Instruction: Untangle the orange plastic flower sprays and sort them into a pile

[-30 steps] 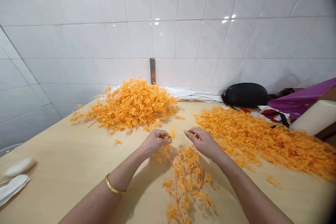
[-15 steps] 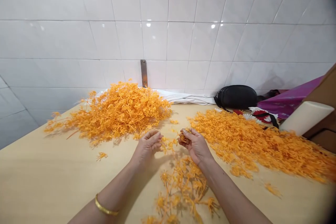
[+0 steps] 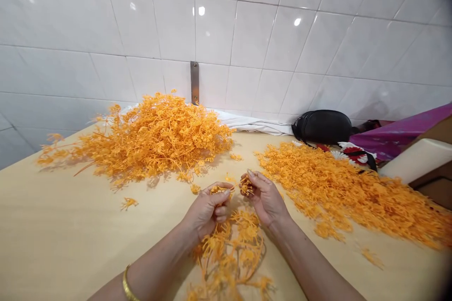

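**Pulling orange sprigs apart at the counter**

Lying far left on the pale counter (image 3: 63, 225), a tall heap of orange plastic sprigs (image 3: 151, 136) spreads from the tiled wall toward the front, with a few loose bits (image 3: 127, 203) fallen beside it. Next comes the left hand (image 3: 206, 209), a gold bangle (image 3: 127, 287) on its wrist; its fingers (image 3: 221, 193) are curled tight around the top of a branched sprig (image 3: 229, 249) — the stem hangs down from the fist and sprawls on the counter between the two forearms. Just beside it, nearly touching, the right hand (image 3: 264, 197) is turned palm-up, its fingers pinched on a small orange floret (image 3: 246, 187). Further right a flatter pile of florets (image 3: 346, 193) runs along the counter to the edge of view. Behind that pile sit a black pouch (image 3: 323, 127), a purple cloth (image 3: 399, 134) and a cream block (image 3: 416, 160) — all near the wall.
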Motion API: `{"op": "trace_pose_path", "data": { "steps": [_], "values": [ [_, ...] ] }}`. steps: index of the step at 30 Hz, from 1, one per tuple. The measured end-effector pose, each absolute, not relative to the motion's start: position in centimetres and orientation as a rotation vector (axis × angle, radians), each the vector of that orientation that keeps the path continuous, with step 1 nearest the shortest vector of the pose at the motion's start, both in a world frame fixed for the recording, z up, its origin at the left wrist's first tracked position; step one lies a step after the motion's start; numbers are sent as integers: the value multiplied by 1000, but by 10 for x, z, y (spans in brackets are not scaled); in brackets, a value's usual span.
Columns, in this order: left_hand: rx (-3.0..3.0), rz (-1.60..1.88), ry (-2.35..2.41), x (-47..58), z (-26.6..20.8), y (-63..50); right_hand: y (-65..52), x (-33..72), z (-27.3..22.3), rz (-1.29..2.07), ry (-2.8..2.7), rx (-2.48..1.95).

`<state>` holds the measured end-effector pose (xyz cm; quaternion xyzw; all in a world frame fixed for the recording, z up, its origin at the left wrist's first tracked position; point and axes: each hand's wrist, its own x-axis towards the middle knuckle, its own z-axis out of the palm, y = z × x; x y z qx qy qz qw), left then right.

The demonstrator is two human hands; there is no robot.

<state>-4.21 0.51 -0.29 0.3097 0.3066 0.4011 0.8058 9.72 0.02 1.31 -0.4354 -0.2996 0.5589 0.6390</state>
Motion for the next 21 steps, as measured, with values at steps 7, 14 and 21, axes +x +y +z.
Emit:
{"op": "trace_pose_path", "data": {
  "steps": [7,14,21],
  "values": [
    [862,786,680,-37,-3,6,3,104,17,1100,-600,-1080],
    [855,823,666,-44,-9,4,7,154,35,870,-456,-1064],
    [753,955,678,-43,-8,4,-4,128,26,1338,-776,-1091]
  ]
}}
